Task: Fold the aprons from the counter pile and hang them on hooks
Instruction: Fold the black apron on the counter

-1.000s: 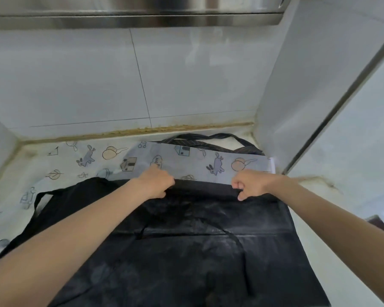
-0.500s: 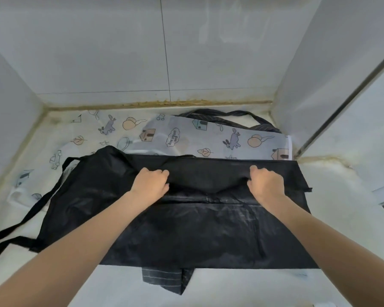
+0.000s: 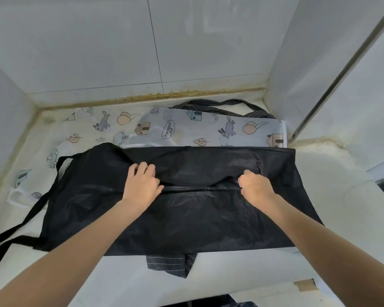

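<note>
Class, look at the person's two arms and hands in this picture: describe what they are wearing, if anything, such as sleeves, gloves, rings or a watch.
Both forearms are bare as far as the picture shows: no sleeves reach into view. The left hand and right hand wear no gloves. No watch, bracelet or ring shows on either.

I am looking down into a corner of a home kitchen. A pale stone worktop [image 3: 333,187] sits in a recess, closed in on three sides by large glossy white wall tiles [image 3: 98,45]. A yellowed, grimy sealant line [image 3: 146,99] runs where the worktop meets the back wall. Aprons lie spread on it: a black apron [image 3: 186,213] on top, a cartoon-print apron [image 3: 208,129] with rabbits and houses behind it, and a striped apron [image 3: 166,265] peeking out at the near edge.
</note>
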Available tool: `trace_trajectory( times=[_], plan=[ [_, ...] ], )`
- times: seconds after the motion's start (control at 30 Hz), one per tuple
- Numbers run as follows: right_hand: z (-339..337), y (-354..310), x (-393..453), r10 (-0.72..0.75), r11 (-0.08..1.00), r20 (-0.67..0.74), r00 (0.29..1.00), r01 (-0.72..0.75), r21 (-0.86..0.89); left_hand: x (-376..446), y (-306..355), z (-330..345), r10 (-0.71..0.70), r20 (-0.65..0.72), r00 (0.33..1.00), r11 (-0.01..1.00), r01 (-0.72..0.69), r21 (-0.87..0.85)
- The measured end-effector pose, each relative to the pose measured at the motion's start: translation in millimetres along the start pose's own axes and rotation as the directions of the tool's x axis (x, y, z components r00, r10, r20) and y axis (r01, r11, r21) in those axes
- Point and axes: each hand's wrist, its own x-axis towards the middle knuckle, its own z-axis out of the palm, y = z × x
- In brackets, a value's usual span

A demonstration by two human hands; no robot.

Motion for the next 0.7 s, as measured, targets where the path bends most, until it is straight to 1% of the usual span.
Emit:
trace_trajectory(
  times=[0.07,0.13,0.17,0.2,0.23,0.3,0.37,0.4,0.47,0.5,0.53,0.6,0.67,0.7],
  plan=[
    [-11.9,1.7,2.3,0.0,0.998,-0.025,1.0,0.002,0.058,-0.4,6.8,-4.3,0.013,0.085,0.996,1.0,-0.014,0.013],
    [-30.6,5.6,6.3,0.003,0.968,-0.048,0.999,0.01,0.249,-1.1,11.4,-6.5,-0.01,0.101,0.995,1.0,0.008,0.017],
    [-42.9,6.6,7.1,-0.007,0.931,-0.067,0.998,0.031,0.364,0.4,13.3,-10.6,-0.008,0.089,0.996,1.0,0.008,0.0],
    [-55.7,6.7,6.7,-0.028,0.886,-0.107,0.994,0.074,0.459,3.1,15.3,-14.8,0.002,0.034,0.999,1.0,-0.001,-0.029],
    [-70.7,6.7,5.0,-0.052,0.846,-0.176,0.983,0.137,0.516,7.4,18.4,-21.1,0.007,-0.022,1.0,0.998,-0.009,-0.064],
    [-100.1,5.9,0.3,-0.077,0.791,-0.337,0.938,0.263,0.553,14.1,26.1,-35.4,0.025,-0.023,0.999,0.984,-0.029,-0.178],
    [-125.8,6.6,-6.5,-0.08,0.751,-0.472,0.878,0.364,0.551,22.7,33.2,-42.3,0.076,0.076,0.994,0.945,-0.047,-0.323],
    [-136.3,8.2,-10.1,-0.081,0.733,-0.52,0.85,0.404,0.547,26.6,35.0,-44.9,0.131,0.141,0.981,0.909,-0.062,-0.412],
    [-150.3,17.5,-19.9,-0.051,0.729,-0.589,0.806,0.433,0.53,29.4,35.6,-47.8,0.228,0.275,0.934,0.783,-0.008,-0.622],
    [-154.3,24.5,-24.6,-0.023,0.75,-0.613,0.789,0.42,0.512,28.1,34.5,-47.0,0.266,0.342,0.901,0.75,0.029,-0.661],
    [-156.4,33.3,-29.2,0.012,0.783,-0.628,0.778,0.384,0.489,26.5,32.4,-45.5,0.283,0.379,0.881,0.751,0.043,-0.659],
    [-152.7,53.4,-38.6,0.068,0.858,-0.617,0.784,0.27,0.438,23.1,27.8,-40.9,0.27,0.388,0.881,0.794,0.024,-0.607],
    [-138.0,69.5,-43.5,0.078,0.914,-0.528,0.846,0.151,0.377,19.8,20.5,-33.1,0.264,0.402,0.877,0.811,0.024,-0.585],
    [-125.9,74.1,-44.3,0.081,0.931,-0.451,0.889,0.094,0.352,18.3,17.2,-29.2,0.275,0.425,0.863,0.803,0.037,-0.594]
  ],
)
